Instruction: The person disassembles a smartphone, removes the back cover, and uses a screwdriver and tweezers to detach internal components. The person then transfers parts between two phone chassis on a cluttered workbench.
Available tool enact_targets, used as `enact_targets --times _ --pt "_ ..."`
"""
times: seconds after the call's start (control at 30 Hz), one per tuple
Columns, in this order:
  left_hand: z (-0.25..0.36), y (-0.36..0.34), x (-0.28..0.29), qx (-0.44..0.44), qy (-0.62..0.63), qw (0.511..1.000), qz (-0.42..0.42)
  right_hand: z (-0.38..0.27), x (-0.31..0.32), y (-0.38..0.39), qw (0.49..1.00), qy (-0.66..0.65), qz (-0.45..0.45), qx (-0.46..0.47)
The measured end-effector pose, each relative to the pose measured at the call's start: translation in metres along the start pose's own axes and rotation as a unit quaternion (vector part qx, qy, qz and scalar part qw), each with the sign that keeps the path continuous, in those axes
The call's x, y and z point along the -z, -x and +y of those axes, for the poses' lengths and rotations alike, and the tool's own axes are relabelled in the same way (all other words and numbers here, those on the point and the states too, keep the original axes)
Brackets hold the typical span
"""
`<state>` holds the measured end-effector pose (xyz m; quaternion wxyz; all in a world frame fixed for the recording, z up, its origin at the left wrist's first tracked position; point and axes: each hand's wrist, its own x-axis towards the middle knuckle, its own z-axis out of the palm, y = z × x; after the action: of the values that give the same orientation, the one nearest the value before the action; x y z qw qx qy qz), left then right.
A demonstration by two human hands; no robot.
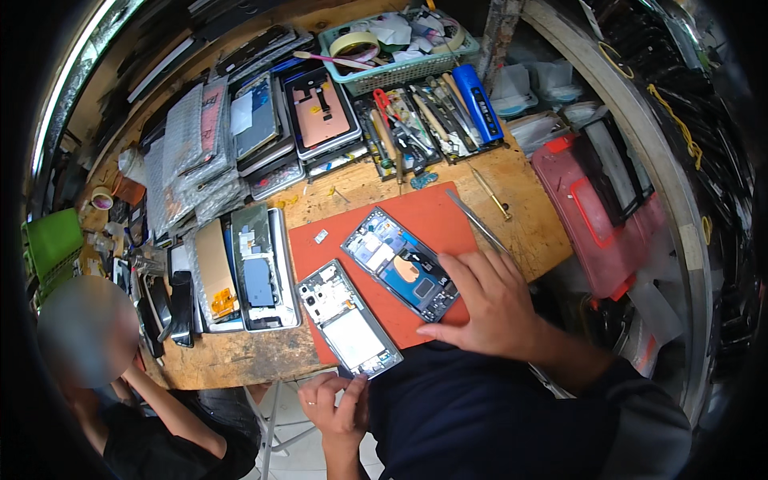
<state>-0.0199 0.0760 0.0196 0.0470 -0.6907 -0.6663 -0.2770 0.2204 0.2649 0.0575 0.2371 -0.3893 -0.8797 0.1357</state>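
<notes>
Two opened smartphones lie tilted on an orange-red mat (318, 238), their inner parts showing. The right-hand opened phone (406, 268) has a dark blue and black inside with a copper-coloured patch. Across its lower right end, my right hand (492, 308) grips it, thumb on the near side and fingers on the far side. The left-hand opened phone (348, 320) has a silvery frame and a large white rectangle inside. My left hand (332, 402), fingers curled, pinches its near bottom edge, which reaches past the mat. A small pale piece (321, 236) lies on the mat.
Tweezers (474, 220) and a thin screwdriver (490, 192) lie right of the mat. Behind are a tool tray (436, 120), a green basket (384, 80) and stacked device panels (320, 112). Bubble-wrapped packs (188, 152) stand left. Another person (172, 412) sits at lower left.
</notes>
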Motion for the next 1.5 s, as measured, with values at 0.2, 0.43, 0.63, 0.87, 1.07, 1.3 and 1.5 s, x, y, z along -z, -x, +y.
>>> enact_targets --times 0.2,0.43,0.63,0.87,1.07,1.3,1.5 --pt "0.012 -0.004 -0.012 0.073 -0.007 0.997 0.039 0.088 -0.015 -0.094 0.993 -0.036 0.111 -0.023" --pt "-0.018 0.008 -0.013 0.074 -0.011 0.992 0.098 0.105 -0.03 -0.117 0.975 -0.196 0.014 -0.101" --pt "0.007 -0.006 0.001 0.158 0.067 0.981 0.085 0.064 0.005 -0.084 0.923 -0.368 0.049 -0.102" --pt "0.052 -0.081 -0.013 0.114 0.17 0.977 0.06 0.032 0.015 -0.027 0.892 -0.398 -0.198 -0.087" --pt "0.06 -0.101 -0.047 0.053 0.093 0.994 -0.022 0.05 0.0 -0.02 0.94 -0.3 -0.161 0.018" --pt "0.064 -0.098 -0.048 0.059 0.071 0.995 -0.029 0.056 -0.005 -0.015 0.958 -0.25 -0.093 0.103" --pt "0.066 -0.097 -0.048 0.073 0.092 0.993 -0.026 0.05 -0.001 -0.012 0.963 -0.23 -0.102 0.101"
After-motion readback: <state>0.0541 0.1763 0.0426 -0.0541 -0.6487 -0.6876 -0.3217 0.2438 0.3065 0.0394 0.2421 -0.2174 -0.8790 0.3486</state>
